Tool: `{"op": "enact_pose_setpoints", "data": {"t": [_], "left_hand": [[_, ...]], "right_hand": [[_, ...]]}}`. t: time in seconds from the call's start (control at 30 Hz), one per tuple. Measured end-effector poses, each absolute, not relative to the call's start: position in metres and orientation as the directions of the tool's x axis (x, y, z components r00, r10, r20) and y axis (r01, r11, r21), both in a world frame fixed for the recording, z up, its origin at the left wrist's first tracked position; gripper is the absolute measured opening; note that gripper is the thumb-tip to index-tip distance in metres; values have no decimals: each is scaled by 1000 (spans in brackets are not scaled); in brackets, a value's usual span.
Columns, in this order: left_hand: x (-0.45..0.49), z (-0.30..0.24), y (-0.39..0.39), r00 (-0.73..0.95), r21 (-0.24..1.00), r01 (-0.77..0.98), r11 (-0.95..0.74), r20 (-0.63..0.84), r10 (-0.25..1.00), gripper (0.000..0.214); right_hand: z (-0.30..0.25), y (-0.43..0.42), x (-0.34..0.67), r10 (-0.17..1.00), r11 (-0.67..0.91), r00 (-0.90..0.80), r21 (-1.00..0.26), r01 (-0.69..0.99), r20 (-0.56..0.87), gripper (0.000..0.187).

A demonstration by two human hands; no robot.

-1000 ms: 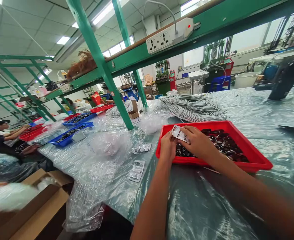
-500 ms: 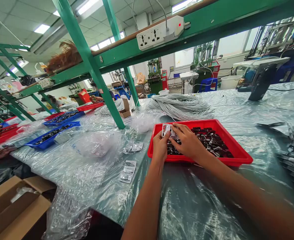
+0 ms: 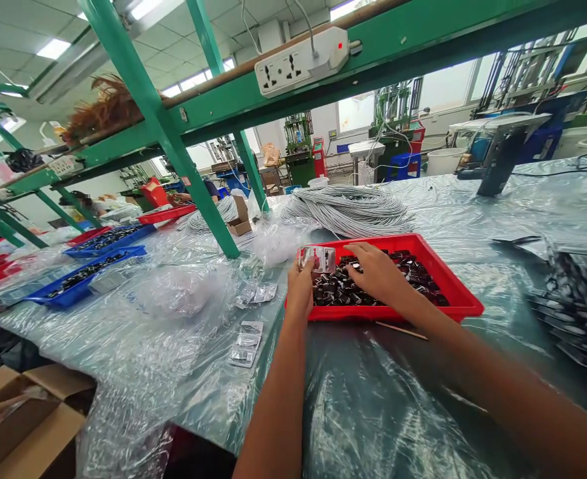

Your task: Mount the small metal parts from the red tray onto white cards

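Note:
My left hand [image 3: 301, 287] is closed around a small silvery moulded tray [image 3: 324, 258] with red and dark spots, held over the left end of a red bin [image 3: 466, 309]. To its right, my right hand [image 3: 381, 273] hovers low over the bin with thumb and fingers apart. Nothing shows between those fingers, though their undersides are partly hidden. Many small glossy black pieces [image 3: 331, 289] fill the bin. Similar silvery trays [image 3: 246, 344] lie on the plastic-covered table to the left, with a few more silvery trays [image 3: 265, 293] behind them.
A thin wooden stick [image 3: 402, 330] lies before the bin. Coiled grey cable [image 3: 346, 209] sits behind it; stacked black parts [image 3: 568, 319] stand at right. Blue bins [image 3: 48, 289], clear plastic bags [image 3: 181, 291] and an open cardboard box [image 3: 38, 432] are left. A green post [image 3: 194, 179] rises behind.
My right hand has drawn away from the silvery tray, and a gap now separates them. My left hand still holds the tray. The whole view has shifted slightly.

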State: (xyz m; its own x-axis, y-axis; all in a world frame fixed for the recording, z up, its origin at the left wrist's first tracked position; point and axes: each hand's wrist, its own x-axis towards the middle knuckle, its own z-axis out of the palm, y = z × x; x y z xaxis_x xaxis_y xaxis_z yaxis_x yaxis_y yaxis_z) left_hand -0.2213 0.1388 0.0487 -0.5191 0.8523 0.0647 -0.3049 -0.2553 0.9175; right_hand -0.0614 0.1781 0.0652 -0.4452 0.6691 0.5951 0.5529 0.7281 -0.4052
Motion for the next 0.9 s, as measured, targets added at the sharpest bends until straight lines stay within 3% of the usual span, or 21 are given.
{"op": "enact_pose_setpoints", "data": {"t": [0.13,0.37,0.5,0.63,0.77,0.9], "left_hand": [[-214,57,133,-384,849,-450,-278,96,918,40],[-207,54,130,-379,867,-398,-299,141,915,47],[-212,55,129,-359,861,-403,-310,163,919,45],[-219,58,127,-351,929,-210,-306,220,910,41],[-233,61,130,-482,938,-29,-344,289,827,34],[-249,65,116,-655,923,103,-372,344,673,36]], "right_hand": [[62,177,-65,553,825,-494,-358,438,671,37],[46,174,-74,528,846,-493,-378,376,692,42],[46,167,-78,588,808,-414,-518,279,695,46],[51,166,-75,662,726,-419,-670,154,621,32],[59,178,-62,665,741,-439,-605,291,604,23],[71,191,-48,644,756,-451,-429,494,618,36]]}}
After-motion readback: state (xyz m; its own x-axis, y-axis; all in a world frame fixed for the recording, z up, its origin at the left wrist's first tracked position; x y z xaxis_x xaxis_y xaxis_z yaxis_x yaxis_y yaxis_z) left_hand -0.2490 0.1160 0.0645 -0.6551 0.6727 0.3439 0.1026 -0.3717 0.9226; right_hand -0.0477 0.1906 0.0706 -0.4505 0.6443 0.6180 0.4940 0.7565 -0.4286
